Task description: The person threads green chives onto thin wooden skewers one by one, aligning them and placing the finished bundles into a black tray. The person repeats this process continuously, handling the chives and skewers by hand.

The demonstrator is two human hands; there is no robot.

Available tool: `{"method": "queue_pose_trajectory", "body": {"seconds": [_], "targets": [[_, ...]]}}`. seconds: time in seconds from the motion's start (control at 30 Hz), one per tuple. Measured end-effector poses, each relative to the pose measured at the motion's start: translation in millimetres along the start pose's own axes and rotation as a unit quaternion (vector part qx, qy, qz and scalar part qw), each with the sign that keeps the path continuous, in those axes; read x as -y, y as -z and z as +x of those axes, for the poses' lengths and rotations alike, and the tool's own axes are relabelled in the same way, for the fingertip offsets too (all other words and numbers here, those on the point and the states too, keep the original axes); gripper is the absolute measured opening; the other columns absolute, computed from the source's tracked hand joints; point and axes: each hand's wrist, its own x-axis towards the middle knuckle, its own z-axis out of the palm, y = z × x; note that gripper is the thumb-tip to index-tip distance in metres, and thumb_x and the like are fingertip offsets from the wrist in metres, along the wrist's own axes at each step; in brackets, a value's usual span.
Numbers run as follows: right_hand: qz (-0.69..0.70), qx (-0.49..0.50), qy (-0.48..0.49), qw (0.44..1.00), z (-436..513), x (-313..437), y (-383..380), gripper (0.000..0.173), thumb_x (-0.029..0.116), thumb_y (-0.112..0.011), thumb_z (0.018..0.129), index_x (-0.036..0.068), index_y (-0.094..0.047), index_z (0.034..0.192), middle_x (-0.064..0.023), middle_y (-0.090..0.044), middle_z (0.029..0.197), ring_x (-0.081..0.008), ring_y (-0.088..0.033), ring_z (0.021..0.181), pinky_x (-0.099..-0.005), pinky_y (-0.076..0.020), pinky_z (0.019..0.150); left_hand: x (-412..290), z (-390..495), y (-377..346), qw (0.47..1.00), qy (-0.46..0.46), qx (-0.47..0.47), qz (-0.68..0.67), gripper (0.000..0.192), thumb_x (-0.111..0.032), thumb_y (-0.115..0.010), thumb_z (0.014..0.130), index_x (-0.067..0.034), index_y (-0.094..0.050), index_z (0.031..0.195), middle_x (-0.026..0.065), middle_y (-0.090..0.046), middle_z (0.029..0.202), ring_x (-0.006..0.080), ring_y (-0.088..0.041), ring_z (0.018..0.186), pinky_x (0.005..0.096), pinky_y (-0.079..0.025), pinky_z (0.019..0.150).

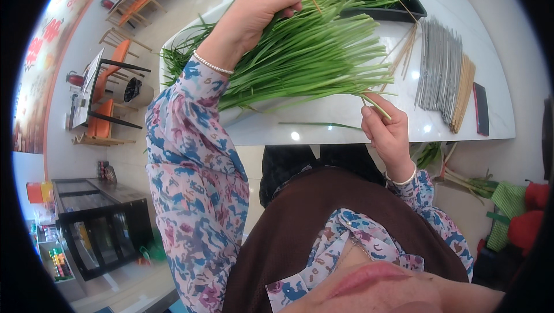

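A large pile of long green Chinese chives (pixel 303 60) lies on the white marbled table (pixel 489 75), pale stem ends towards the right. My left hand (pixel 268 10) is raised over the far side of the pile, its thumb and fingers pinched on chive stems; a thin brown stick shows beside the fingertips. My right hand (pixel 385 124), near the table's front edge, pinches a chive stem and what looks like a thin stick at the pile's near right corner. A single chive leaf (pixel 320 124) lies along the front edge, its right end near my right hand.
At the back, a black tray (pixel 415 10) holds more chives. Loose bamboo skewers (pixel 404 53), a row of metal skewers (pixel 439 70), a bundle of bamboo skewers (pixel 463 92) and a dark flat object (pixel 481 109) lie to the right. Orange chairs (pixel 101 118) stand far left.
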Motion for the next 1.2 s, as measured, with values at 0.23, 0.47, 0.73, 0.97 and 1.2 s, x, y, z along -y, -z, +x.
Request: {"method": "queue_pose_trajectory", "body": {"seconds": [0.23,0.47,0.73,0.97,1.2], "targets": [[0.0,-0.002,-0.001,1.0,0,-1,0,0.035,0.004,-0.059,0.094,-0.004,-0.057,0.128,0.0053,-0.05,0.064,-0.0019,-0.04,0.055,-0.0192,-0.0311,0.048,0,3,0,1.0,-0.026,0.006,-0.002,0.029,-0.015,-0.066,0.091,0.004,-0.064,0.112,0.0037,-0.066,0.091,0.0087,-0.058,0.083,0.0211,-0.046,0.077],[-0.017,-0.004,-0.004,1.0,1,1,2,0.034,0.003,-0.059,0.093,-0.004,-0.058,0.127,0.0051,-0.05,0.064,-0.002,-0.04,0.054,-0.0191,-0.0316,0.048,-1,3,1,0.999,-0.033,-0.007,0.034,0.03,-0.015,-0.066,0.091,0.005,-0.064,0.113,0.0039,-0.066,0.09,0.0086,-0.056,0.082,0.022,-0.045,0.078],[-0.021,0.003,0.002,1.0,2,-1,3,0.034,0.002,-0.058,0.093,-0.005,-0.058,0.126,0.0048,-0.049,0.063,-0.0023,-0.039,0.054,-0.0196,-0.0309,0.048,-5,2,3,0.996,-0.05,0.021,0.075,0.031,-0.016,-0.065,0.091,0.006,-0.065,0.113,0.0026,-0.066,0.089,0.0082,-0.054,0.079,0.0219,-0.045,0.077],[-0.023,0.008,0.016,1.0,3,-3,3,0.033,0.001,-0.057,0.093,-0.006,-0.058,0.126,0.005,-0.048,0.063,-0.0026,-0.038,0.054,-0.0199,-0.0301,0.048,-6,-4,2,0.993,-0.035,0.058,0.097,0.03,-0.016,-0.065,0.091,0.004,-0.067,0.112,0.0033,-0.066,0.086,0.0095,-0.056,0.08,0.023,-0.046,0.077],[-0.015,0.005,0.033,0.999,9,-3,1,0.034,0.001,-0.054,0.095,-0.004,-0.056,0.128,0.0029,-0.047,0.06,-0.0035,-0.038,0.049,-0.0199,-0.0264,0.042,2,-7,-5,0.958,-0.108,0.058,0.259,0.029,-0.017,-0.066,0.091,0.002,-0.067,0.113,0.0019,-0.066,0.096,0.0108,-0.058,0.089,0.0237,-0.046,0.084]]}}
